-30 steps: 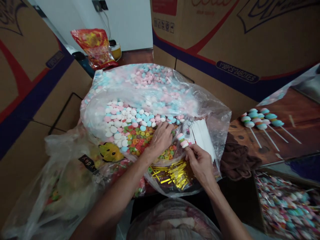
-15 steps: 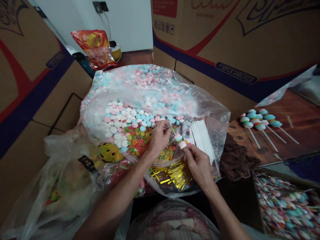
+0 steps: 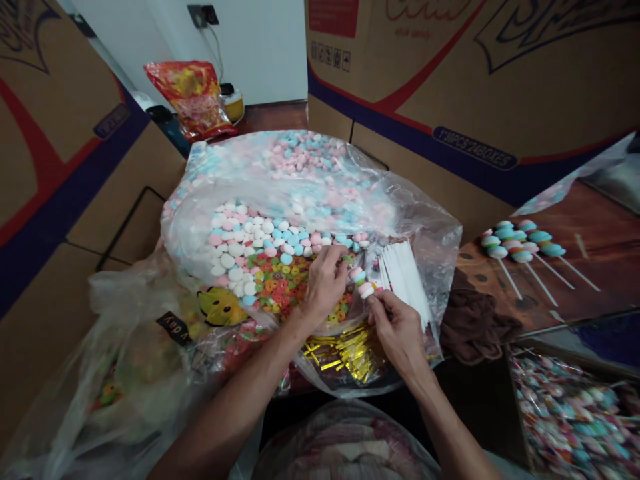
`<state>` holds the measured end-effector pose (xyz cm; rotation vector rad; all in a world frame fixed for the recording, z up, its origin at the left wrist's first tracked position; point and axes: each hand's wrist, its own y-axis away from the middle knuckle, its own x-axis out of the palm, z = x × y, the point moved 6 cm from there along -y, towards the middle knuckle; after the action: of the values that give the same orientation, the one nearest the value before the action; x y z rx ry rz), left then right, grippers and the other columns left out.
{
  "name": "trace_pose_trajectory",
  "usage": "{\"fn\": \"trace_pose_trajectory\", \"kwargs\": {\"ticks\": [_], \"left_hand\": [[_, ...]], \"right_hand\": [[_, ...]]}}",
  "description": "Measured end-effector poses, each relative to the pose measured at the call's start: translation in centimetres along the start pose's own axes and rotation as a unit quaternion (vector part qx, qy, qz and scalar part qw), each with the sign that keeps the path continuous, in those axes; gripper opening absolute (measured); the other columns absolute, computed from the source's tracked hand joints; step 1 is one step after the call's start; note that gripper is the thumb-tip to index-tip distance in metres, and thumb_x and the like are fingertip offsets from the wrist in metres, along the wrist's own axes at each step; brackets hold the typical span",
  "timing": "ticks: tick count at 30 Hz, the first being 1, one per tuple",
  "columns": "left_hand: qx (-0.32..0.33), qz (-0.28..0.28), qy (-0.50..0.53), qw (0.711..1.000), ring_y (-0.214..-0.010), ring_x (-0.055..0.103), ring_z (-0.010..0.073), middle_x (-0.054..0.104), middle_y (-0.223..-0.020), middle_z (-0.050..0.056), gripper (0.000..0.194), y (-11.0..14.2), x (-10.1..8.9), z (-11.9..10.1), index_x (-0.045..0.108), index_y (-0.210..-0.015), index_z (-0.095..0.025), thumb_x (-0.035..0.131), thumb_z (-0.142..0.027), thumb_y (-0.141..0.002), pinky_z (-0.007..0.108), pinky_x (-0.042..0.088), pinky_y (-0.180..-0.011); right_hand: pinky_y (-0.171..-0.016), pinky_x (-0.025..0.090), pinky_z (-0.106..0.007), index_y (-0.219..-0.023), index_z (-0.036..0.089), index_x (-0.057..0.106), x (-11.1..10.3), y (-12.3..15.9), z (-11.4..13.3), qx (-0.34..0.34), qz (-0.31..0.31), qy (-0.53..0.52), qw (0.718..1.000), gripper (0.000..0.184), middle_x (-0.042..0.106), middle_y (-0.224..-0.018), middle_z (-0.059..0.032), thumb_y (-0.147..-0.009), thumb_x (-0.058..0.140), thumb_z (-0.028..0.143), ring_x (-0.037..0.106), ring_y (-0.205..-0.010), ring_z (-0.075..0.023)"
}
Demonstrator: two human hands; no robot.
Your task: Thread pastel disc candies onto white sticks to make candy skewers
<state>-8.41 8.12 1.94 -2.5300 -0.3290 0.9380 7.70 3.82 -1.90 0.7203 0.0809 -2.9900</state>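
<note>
My right hand (image 3: 399,325) is closed around the lower end of a marshmallow skewer (image 3: 365,289), pink, blue, green and white pieces stacked on it. Just to its left, my left hand (image 3: 325,280) hovers over the ring gummies (image 3: 287,285) with thumb and fingers pinched together near the skewer's tip. Whatever lies between those fingertips is too small to make out. Loose pastel marshmallows (image 3: 260,233) spread beyond the left hand in an opened clear plastic bag (image 3: 430,213). White sticks (image 3: 405,280) lie to the right, and gold twist ties (image 3: 350,353) are nearest my body.
Several finished marshmallow skewers (image 3: 523,240) rest on the table at right, above a box of wrapped candies (image 3: 565,407). A brown cloth (image 3: 475,323) hangs at the table edge. Large cartons (image 3: 400,87) stand behind and left; a red candy bag (image 3: 193,97) is at the back.
My left hand lifted from the gummies with fingertips pinched, then shifted slightly right toward the skewer's tip. My right hand keeps its hold on the skewer, almost unmoved.
</note>
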Motion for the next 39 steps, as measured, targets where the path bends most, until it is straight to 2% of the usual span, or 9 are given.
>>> {"fn": "trace_pose_trajectory", "kwargs": {"ticks": [5, 11, 13, 15, 18, 20, 30, 34, 39], "left_hand": [[0.025, 0.003, 0.001, 1.0, -0.091, 0.061, 0.017, 0.064, -0.093, 0.005, 0.017, 0.2, 0.1, -0.5, 0.058, -0.097, -0.021, 0.051, -0.008, -0.086, 0.028, 0.048, -0.082], [0.075, 0.049, 0.013, 0.996, -0.095, 0.06, 0.0174, 0.064, -0.098, 0.007, 0.018, 0.8, 1.0, -1.0, 0.061, -0.1, -0.019, 0.047, -0.013, -0.091, 0.03, 0.048, -0.086], [0.038, 0.042, 0.062, 0.996, -0.092, 0.061, 0.0167, 0.065, -0.095, 0.006, 0.015, 0.7, 1.1, -0.5, 0.063, -0.097, -0.019, 0.05, -0.015, -0.09, 0.029, 0.05, -0.084], [-0.048, 0.017, 0.146, 0.988, -0.087, 0.063, 0.0153, 0.066, -0.091, 0.004, 0.011, 0.5, 1.0, 0.6, 0.064, -0.094, -0.018, 0.056, -0.017, -0.087, 0.027, 0.051, -0.079], [-0.181, -0.013, 0.283, 0.942, -0.079, 0.065, 0.0138, 0.069, -0.087, 0.003, 0.017, 0.5, 1.3, 2.7, 0.065, -0.098, -0.017, 0.062, -0.021, -0.082, 0.026, 0.054, -0.073], [-0.22, -0.019, 0.328, 0.919, -0.077, 0.067, 0.0139, 0.071, -0.087, 0.004, 0.025, 0.6, 1.7, 3.4, 0.066, -0.102, -0.016, 0.065, -0.022, -0.079, 0.026, 0.055, -0.073], [-0.234, 0.017, 0.319, 0.919, -0.084, 0.068, 0.016, 0.075, -0.094, 0.006, 0.023, 0.8, 1.6, 3.0, 0.074, -0.096, -0.015, 0.064, -0.021, -0.076, 0.027, 0.054, -0.076], [-0.244, 0.016, 0.318, 0.916, -0.075, 0.066, 0.0137, 0.075, -0.089, 0.004, 0.022, 0.8, 1.4, 2.9, 0.074, -0.094, -0.015, 0.064, -0.022, -0.075, 0.021, 0.051, -0.063], [-0.28, -0.016, 0.291, 0.915, -0.055, 0.056, 0.01, 0.065, -0.066, -0.001, 0.02, 0.7, 0.7, 3.2, 0.073, -0.088, -0.015, 0.062, -0.023, -0.074, 0.018, 0.041, -0.046]], "right_hand": [[-0.052, 0.033, -0.022, -0.07, 0.02, 0.056, -0.1, -0.2, 0.0, 0.002, -0.004, 0.011, 1.0, 0.031, 0.049, -0.057, 0.0037, -0.093, 0.05, 0.039, 0.044, -0.053, -0.0115], [-0.051, 0.031, -0.023, -0.065, 0.02, 0.053, -0.1, -0.4, 0.1, 0.018, -0.002, 0.012, 1.0, 0.032, 0.048, -0.053, 0.0043, -0.092, 0.051, 0.038, 0.043, -0.052, -0.0116], [-0.052, 0.032, -0.023, -0.066, 0.02, 0.052, 0.0, -0.5, 0.2, 0.02, -0.004, 0.002, 1.0, 0.031, 0.048, -0.054, 0.0043, -0.092, 0.05, 0.037, 0.043, -0.052, -0.0115], [-0.053, 0.033, -0.023, -0.067, 0.02, 0.053, 0.0, -0.5, 0.2, 0.017, -0.006, -0.013, 1.0, 0.031, 0.049, -0.055, 0.0042, -0.092, 0.05, 0.037, 0.044, -0.052, -0.0114], [-0.053, 0.034, -0.023, -0.071, 0.02, 0.055, 0.0, -0.3, 0.2, 0.005, -0.005, -0.029, 1.0, 0.029, 0.05, -0.057, 0.0039, -0.093, 0.05, 0.038, 0.045, -0.054, -0.0115], [-0.054, 0.034, -0.023, -0.074, 0.019, 0.057, 0.0, -0.2, 0.3, -0.003, -0.001, -0.035, 0.999, 0.027, 0.05, -0.059, 0.0038, -0.093, 0.05, 0.038, 0.046, -0.055, -0.0116], [-0.053, 0.033, -0.023, -0.074, 0.019, 0.058, 0.1, -0.4, 0.2, 0.006, -0.002, -0.024, 1.0, 0.03, 0.047, -0.058, 0.0039, -0.093, 0.051, 0.041, 0.044, -0.055, -0.0116], [-0.054, 0.033, -0.023, -0.076, 0.019, 0.059, 0.0, -0.2, 0.0, 0.005, -0.003, -0.023, 1.0, 0.028, 0.049, -0.059, 0.0038, -0.092, 0.051, 0.04, 0.046, -0.055, -0.0118], [-0.054, 0.034, -0.023, -0.074, 0.019, 0.059, -0.6, -0.1, 0.0, 0.01, -0.017, -0.015, 1.0, 0.029, 0.049, -0.057, 0.0042, -0.092, 0.051, 0.04, 0.045, -0.054, -0.0117]]}}
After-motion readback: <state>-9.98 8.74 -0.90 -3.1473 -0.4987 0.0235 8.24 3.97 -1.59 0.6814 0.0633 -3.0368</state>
